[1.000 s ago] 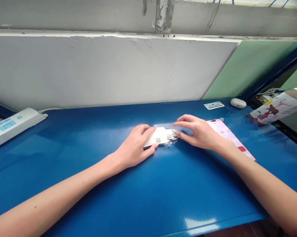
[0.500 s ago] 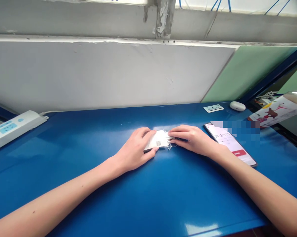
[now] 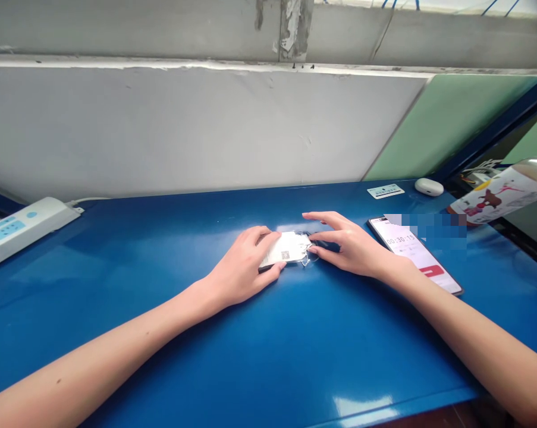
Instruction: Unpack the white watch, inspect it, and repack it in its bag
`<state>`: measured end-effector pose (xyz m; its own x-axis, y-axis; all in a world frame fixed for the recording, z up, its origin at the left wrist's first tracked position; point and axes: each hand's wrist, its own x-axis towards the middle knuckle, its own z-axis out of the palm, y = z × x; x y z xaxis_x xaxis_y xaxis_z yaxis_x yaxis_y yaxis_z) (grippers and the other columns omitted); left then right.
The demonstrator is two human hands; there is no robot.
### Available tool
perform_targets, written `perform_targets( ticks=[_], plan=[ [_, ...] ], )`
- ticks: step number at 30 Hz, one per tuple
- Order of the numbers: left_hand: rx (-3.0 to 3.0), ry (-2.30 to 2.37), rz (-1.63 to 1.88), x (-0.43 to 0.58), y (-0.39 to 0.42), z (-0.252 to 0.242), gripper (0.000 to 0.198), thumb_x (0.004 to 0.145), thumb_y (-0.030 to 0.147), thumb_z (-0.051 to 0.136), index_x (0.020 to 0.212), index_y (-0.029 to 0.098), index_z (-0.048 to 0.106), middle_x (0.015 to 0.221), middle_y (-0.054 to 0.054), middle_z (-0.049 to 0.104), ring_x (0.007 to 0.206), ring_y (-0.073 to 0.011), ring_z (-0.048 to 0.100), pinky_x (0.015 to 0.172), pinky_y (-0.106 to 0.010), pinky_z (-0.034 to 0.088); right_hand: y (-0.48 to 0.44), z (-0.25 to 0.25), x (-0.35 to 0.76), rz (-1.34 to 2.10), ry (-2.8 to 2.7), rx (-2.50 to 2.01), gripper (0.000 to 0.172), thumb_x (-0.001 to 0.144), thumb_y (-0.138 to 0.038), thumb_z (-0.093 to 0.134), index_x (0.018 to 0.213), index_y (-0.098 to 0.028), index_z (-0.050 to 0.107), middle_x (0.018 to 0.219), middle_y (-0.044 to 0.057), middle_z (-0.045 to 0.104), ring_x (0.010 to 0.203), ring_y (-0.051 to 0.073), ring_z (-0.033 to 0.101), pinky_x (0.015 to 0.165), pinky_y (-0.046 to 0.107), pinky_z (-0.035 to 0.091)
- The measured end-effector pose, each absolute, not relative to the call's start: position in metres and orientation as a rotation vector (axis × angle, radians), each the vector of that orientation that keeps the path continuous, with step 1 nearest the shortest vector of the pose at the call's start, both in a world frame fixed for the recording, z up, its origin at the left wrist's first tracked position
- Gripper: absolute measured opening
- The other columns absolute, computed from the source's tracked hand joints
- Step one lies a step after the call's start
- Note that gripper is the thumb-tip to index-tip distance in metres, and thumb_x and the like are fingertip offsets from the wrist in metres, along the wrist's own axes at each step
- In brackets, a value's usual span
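A small flat white card-like pack with a printed code lies on the blue table at the middle. My left hand grips its left end, fingers over the top and thumb under the near edge. My right hand rests at the pack's right end, where a bit of clear plastic or wire sticks out. Its thumb and middle fingertips press at that end while the index finger stretches out flat above. What the fingertips hold is too small to make out.
A phone with a running timer lies just right of my right hand. Behind it are a small white label and a white earbud case. A white power strip sits at far left, a printed box at far right.
My right hand closed in on the pack's right end, then lifted its index finger out flat. The left hand and the pack have stayed put.
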<state>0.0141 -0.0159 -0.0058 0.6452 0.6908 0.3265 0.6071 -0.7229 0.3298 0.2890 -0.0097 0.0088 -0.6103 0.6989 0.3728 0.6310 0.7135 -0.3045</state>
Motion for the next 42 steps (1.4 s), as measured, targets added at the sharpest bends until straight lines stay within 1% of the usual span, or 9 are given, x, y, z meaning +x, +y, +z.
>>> perform_targets(
  ticks=[6,16,20,23,26,30,33,38,42],
  plan=[
    [2.671,1.045,0.657,0.014,-0.016,-0.006,0.045,0.098,0.037,0.055,0.136,0.012,0.053,0.132,-0.02,0.056,0.124,-0.0349,0.054,0.103,-0.052,0.049,-0.019,0.01,0.281,0.347,-2.446,-1.021,0.024,0.096,-0.017,0.053,0.107,-0.02,0.074,0.146,0.015,0.056,0.132,0.031,0.056,0.105,0.05,0.053],
    [2.665,1.042,0.641,0.014,-0.015,-0.006,0.046,0.099,0.036,0.053,0.137,0.011,0.053,0.134,-0.022,0.055,0.126,-0.0354,0.053,0.105,-0.052,0.049,-0.022,0.003,0.276,0.571,-2.413,-1.004,0.029,0.1,-0.019,0.047,0.119,-0.021,0.07,0.158,0.014,0.043,0.144,0.029,0.044,0.113,0.048,0.045],
    [2.674,1.038,0.572,0.013,-0.015,-0.008,0.052,0.102,0.039,0.048,0.144,0.009,0.048,0.144,-0.023,0.051,0.142,-0.0382,0.04,0.114,-0.056,0.04,-0.021,-0.001,0.277,0.556,-2.419,-1.016,0.029,0.1,-0.027,0.05,0.119,-0.02,0.07,0.16,0.016,0.039,0.15,0.033,0.032,0.117,0.057,0.037],
    [2.717,1.02,0.483,0.013,-0.014,-0.007,0.054,0.104,0.039,0.043,0.149,0.01,0.043,0.152,-0.021,0.047,0.148,-0.0386,0.031,0.118,-0.06,0.032,-0.02,0.0,0.279,0.57,-2.431,-1.04,0.03,0.1,-0.031,0.051,0.118,-0.019,0.072,0.16,0.018,0.039,0.15,0.034,0.032,0.117,0.058,0.037],
    [2.734,1.046,0.388,0.015,-0.014,-0.004,0.056,0.104,0.04,0.042,0.151,0.01,0.04,0.157,-0.019,0.042,0.151,-0.0378,0.027,0.12,-0.059,0.029,-0.02,0.004,0.282,0.563,-2.444,-1.059,0.031,0.1,-0.032,0.052,0.12,-0.02,0.072,0.159,0.017,0.04,0.15,0.035,0.032,0.117,0.057,0.037],
    [2.754,1.088,0.24,0.018,-0.015,0.002,0.061,0.105,0.044,0.038,0.154,0.009,0.036,0.161,-0.017,0.035,0.153,-0.0373,0.018,0.122,-0.057,0.025,-0.018,0.015,0.288,0.565,-2.453,-1.18,0.036,0.099,-0.038,0.054,0.13,-0.024,0.067,0.156,0.012,0.047,0.145,0.033,0.042,0.115,0.054,0.041],
    [2.761,1.119,0.146,0.019,-0.016,0.006,0.064,0.105,0.046,0.038,0.157,0.009,0.031,0.164,-0.017,0.027,0.155,-0.0373,0.012,0.123,-0.056,0.022,-0.015,0.021,0.292,0.47,-2.329,-1.299,0.046,0.098,-0.04,0.055,0.138,-0.018,0.06,0.144,0.014,0.059,0.135,0.03,0.054,0.112,0.05,0.046],
    [2.755,1.109,0.083,0.019,-0.016,0.008,0.066,0.105,0.047,0.037,0.159,0.011,0.026,0.167,-0.016,0.021,0.155,-0.0365,0.009,0.123,-0.055,0.021,-0.013,0.023,0.292,0.368,-2.193,-1.447,0.029,0.097,-0.037,0.055,0.099,-0.02,0.078,0.118,0.01,0.075,0.115,0.03,0.067,0.099,0.046,0.054],
    [2.752,1.084,0.129,0.018,-0.016,0.007,0.065,0.104,0.046,0.039,0.158,0.011,0.028,0.166,-0.016,0.022,0.155,-0.0362,0.011,0.123,-0.055,0.022,-0.017,0.023,0.286,0.495,-2.26,-1.286,0.025,0.098,-0.034,0.055,0.1,-0.023,0.077,0.112,0.005,0.077,0.11,0.026,0.069,0.094,0.039,0.055]
  ],
)
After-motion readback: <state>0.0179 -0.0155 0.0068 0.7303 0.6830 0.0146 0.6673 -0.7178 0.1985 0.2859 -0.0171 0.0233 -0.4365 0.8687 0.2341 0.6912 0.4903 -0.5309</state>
